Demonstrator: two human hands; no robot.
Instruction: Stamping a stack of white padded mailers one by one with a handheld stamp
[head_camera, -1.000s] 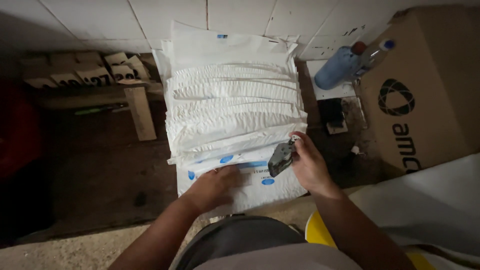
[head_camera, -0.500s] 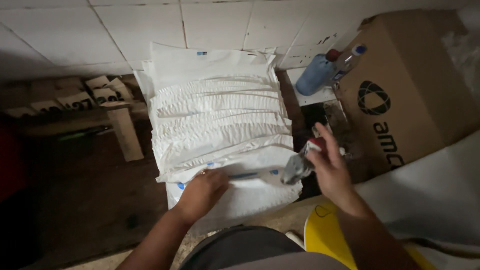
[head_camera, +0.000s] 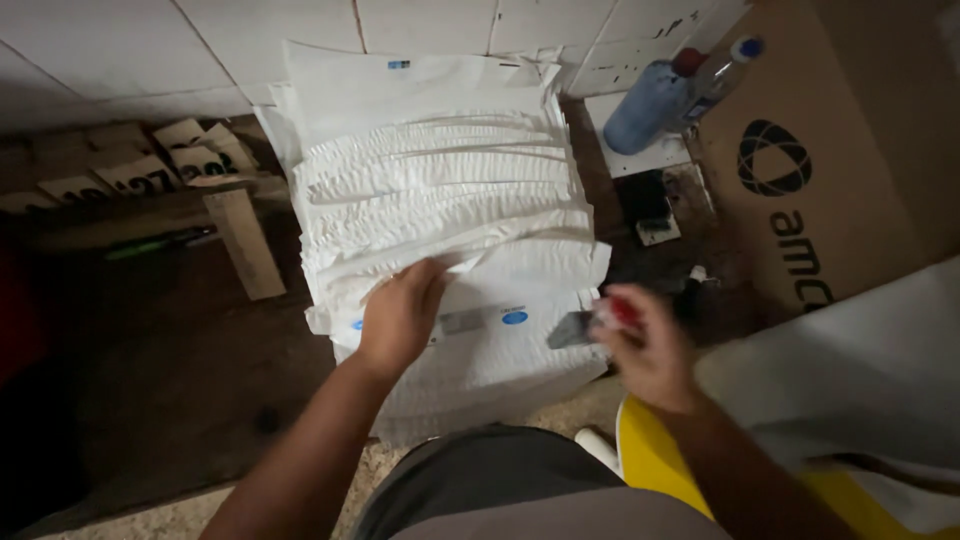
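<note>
left hand (head_camera: 400, 315): laid palm-down on the white sheet stack (head_camera: 440, 200), fingers curled onto the edge of a cut strip; whether the strip is pinched or only pressed cannot be told.
right hand (head_camera: 650, 350): clenched around a small cutter (head_camera: 590, 322) with a grey blade end and a red part by the fingers; view blurred, exact grip cannot be told.
cutter position: held just off the right edge of the stack, blade end pointed left toward the lowest sheet, apart from the left hand.
white sheet stack: set on the dark floor (head_camera: 150, 380) against the tiled wall (head_camera: 120, 50), directly ahead of the person; upper sheets are slit into narrow horizontal strips, fanned one over the next.
lowest sheet: uncut area seen under both hands, marked with small blue round prints (head_camera: 514, 317) and a grey patch between the hands.
bottles (head_camera: 660, 95): a blue one and a clear one with a blue cap, lying tilted at the upper right, beside the cardboard box.
cardboard box (head_camera: 850, 150): brown, with dark print, placed right of the stack, well apart from the left hand.
wood pieces (head_camera: 240, 240): one plank and several small cards with dark marks, lying left of the stack.
green pen-like item (head_camera: 160, 242): lying on the floor at the left, near the plank.
white cloth (head_camera: 850, 370): draped at the lower right, over something yellow (head_camera: 655, 465) near the right forearm.
</note>
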